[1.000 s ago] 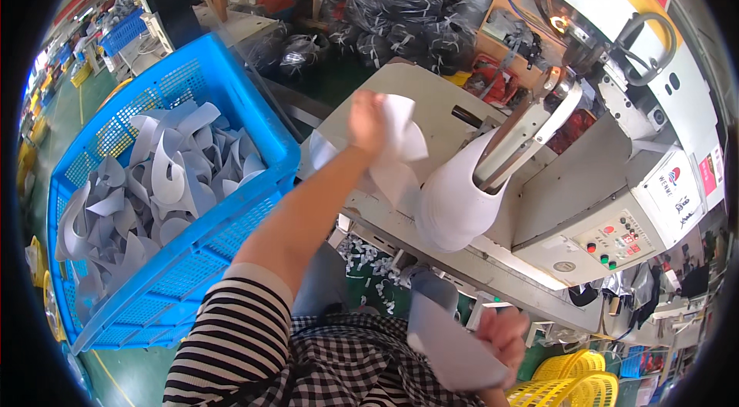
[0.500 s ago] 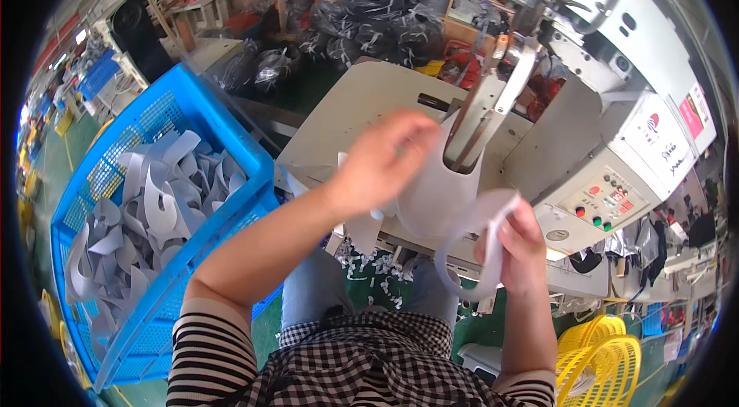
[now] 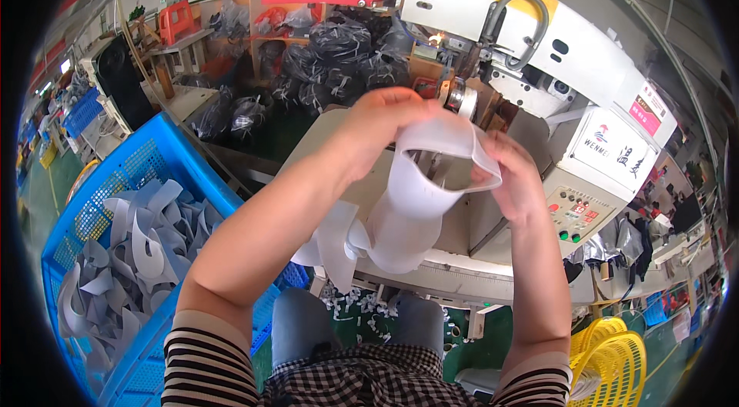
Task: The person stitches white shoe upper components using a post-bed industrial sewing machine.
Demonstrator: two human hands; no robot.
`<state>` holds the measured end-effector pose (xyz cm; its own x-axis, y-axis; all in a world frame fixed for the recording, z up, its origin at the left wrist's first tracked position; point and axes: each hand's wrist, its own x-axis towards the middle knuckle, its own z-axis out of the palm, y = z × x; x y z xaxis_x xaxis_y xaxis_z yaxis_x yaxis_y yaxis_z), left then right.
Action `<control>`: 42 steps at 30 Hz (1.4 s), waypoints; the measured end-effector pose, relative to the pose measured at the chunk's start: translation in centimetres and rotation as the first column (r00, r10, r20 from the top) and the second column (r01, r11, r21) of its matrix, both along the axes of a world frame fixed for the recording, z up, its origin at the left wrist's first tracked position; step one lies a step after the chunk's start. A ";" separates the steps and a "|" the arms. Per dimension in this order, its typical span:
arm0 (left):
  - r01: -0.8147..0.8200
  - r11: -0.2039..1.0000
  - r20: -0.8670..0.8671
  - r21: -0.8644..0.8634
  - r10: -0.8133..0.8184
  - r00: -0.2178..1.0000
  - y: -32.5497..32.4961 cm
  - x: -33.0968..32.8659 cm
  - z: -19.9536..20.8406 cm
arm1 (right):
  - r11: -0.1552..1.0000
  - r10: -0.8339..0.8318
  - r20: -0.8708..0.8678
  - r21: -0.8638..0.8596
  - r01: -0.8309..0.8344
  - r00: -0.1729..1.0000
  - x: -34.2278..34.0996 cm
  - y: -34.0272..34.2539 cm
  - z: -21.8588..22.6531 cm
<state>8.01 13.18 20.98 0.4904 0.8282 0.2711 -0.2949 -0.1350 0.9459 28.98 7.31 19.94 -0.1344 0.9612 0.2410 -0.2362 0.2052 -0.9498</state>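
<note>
Both hands grip a soft white ring-shaped piece (image 3: 437,136) at the machine (image 3: 531,7), which looks like an industrial sewing machine. My left hand (image 3: 385,118) pinches its upper left edge, fingers close to the metal head parts (image 3: 460,97). At the right edge, my right hand (image 3: 514,176) has its thumb and fingers around the band. The ring's opening faces me, and some metal shows through it. Below hang more white curved pieces (image 3: 404,230), overlapping down past the table edge; whether they are joined to the ring I cannot tell.
A blue basket (image 3: 196,165) full of curved white-grey pieces (image 3: 146,253) stands at the left. Yellow baskets (image 3: 616,365) sit low at the right, below a control panel (image 3: 573,215). Scraps (image 3: 358,315) litter the green floor. Black bags (image 3: 335,49) fill shelves behind.
My right hand has carried its white ring up and left to the machine's head. My left hand has risen and now grips the ring too. The view has tilted upward.
</note>
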 end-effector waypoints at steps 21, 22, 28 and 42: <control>-0.017 0.987 0.193 -0.162 0.048 0.980 5.5 3.1 0.9 | 0.997 -0.070 -0.350 0.018 0.081 0.934 -0.4 6.4 0.8; -0.013 0.987 0.194 -0.159 0.044 0.980 5.6 3.2 0.8 | 0.996 -0.073 -0.350 0.021 0.085 0.934 0.0 6.7 0.5; 0.115 0.973 0.156 -0.202 -0.084 0.984 5.9 2.9 -0.5 | 0.991 -0.127 -0.301 -0.071 0.111 0.945 -1.4 5.5 0.2; 0.001 0.972 0.068 -0.234 0.016 0.998 4.4 2.6 -2.6 | 0.979 -0.179 -0.287 0.046 0.201 0.941 -0.5 5.0 -3.9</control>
<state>10.60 17.61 18.33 0.4709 0.8762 0.1024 -0.3606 0.0853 0.9288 28.44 12.34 16.03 0.1321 0.9403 0.3136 -0.4404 0.3391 -0.8313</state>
